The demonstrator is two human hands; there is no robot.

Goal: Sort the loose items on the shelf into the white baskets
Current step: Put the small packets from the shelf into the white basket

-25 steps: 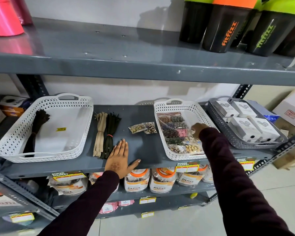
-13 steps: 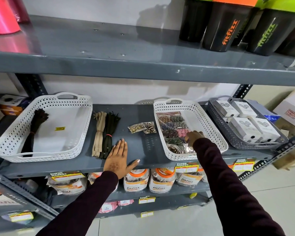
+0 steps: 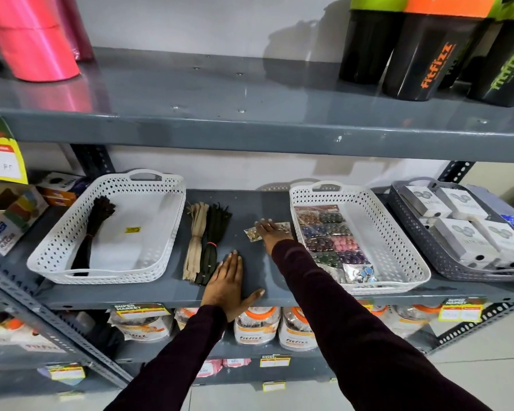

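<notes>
Two white perforated baskets stand on the grey middle shelf. The left basket point(image 3: 57, 247) holds one black lace bundle point(image 3: 92, 232). The right basket point(image 3: 398, 247) holds several clear packets of coloured beads point(image 3: 330, 238). Between them lie a beige lace bundle point(image 3: 195, 235) and a dark lace bundle point(image 3: 214, 241), plus small bead packets point(image 3: 252, 234). My right hand point(image 3: 269, 232) lies flat on those loose packets with fingers spread. My left hand point(image 3: 227, 280) rests open and flat on the shelf next to the dark bundle's near end.
A grey basket point(image 3: 413, 232) with white boxes sits at the right. Black shaker cups point(image 3: 422, 54) and pink rolls point(image 3: 33, 40) stand on the upper shelf point(image 3: 250, 123), overhanging the work area. Jars point(image 3: 252, 327) line the shelf below; small boxes point(image 3: 9, 221) sit far left.
My right hand has left the right basket and moved left onto the loose bead packets on the shelf. My left hand stays flat in place.
</notes>
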